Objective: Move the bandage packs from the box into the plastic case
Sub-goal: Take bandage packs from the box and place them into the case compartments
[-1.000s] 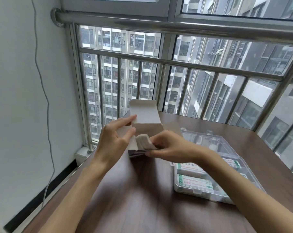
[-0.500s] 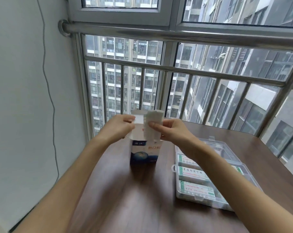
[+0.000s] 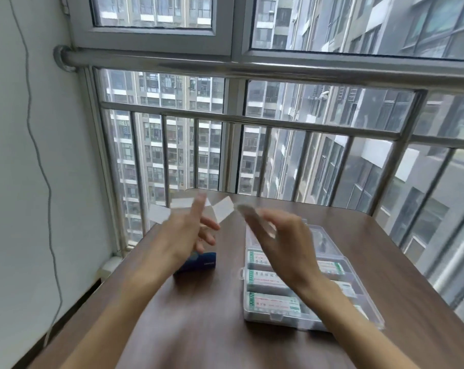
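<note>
Bandage packs [image 3: 255, 219] blurred, pinched in right hand [image 3: 286, 243] above case's far end, long axis roughly 10–4 o'clock. Plastic case [image 3: 276, 314], lid off, at 4 o'clock of box [image 3: 199, 262]; box upright, flaps open. Left hand [image 3: 185, 233] over box, fingers spread, holding nothing. Brown wood table [image 3: 199, 328]; barred window [image 3: 278, 145] at 12, white wall [image 3: 26, 182] at 9.

Both hands raised, left [image 3: 184, 231] splayed, right [image 3: 284, 237] blurred.
</note>
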A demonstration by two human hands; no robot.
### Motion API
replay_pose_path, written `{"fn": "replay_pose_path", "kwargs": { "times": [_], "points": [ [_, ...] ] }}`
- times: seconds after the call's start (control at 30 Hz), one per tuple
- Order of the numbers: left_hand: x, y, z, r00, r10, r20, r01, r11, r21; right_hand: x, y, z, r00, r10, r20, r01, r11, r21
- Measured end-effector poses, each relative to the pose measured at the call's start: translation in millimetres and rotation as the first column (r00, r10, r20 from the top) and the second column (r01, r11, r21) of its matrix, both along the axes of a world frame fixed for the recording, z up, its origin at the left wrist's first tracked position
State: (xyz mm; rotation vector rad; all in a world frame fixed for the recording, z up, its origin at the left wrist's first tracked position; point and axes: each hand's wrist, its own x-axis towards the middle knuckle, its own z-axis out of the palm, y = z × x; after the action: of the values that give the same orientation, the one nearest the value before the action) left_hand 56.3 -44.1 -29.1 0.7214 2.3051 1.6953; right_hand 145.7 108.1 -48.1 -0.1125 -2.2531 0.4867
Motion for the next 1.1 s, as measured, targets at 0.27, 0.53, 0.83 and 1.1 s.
{"fn": "replay_pose_path", "kwargs": {
  "times": [0.27, 0.53, 0.83, 1.1],
  "points": [
    [28.0, 34.1, -23.3, 0.892, -0.332, 0.306, 0.373, 0.924, -0.084, 35.0, 24.9, -28.6, 0.969, -0.206, -0.133, 0.245, 0.765, 0.596],
    [30.5, 48.3, -42.1, 0.932, -0.304, 0.196, 0.305, 0.952, 0.029, 41.1, 37.9, -39.5, 0.985, -0.174, -0.018, 0.152, 0.800, 0.580],
    [29.9, 54.0, -37.1, 0.923, -0.379, 0.062, 0.382, 0.924, -0.030, 66.3, 70.5, 12.6, 0.858, 0.322, 0.401, -0.150, 0.903, -0.403],
    [40.8, 88.7, -15.7, 0.921, -0.370, -0.118, 0.382, 0.919, 0.096, 77.8, 79.7, 17.0, 0.887, 0.331, 0.322, -0.119, 0.838, -0.532]
  ]
}}
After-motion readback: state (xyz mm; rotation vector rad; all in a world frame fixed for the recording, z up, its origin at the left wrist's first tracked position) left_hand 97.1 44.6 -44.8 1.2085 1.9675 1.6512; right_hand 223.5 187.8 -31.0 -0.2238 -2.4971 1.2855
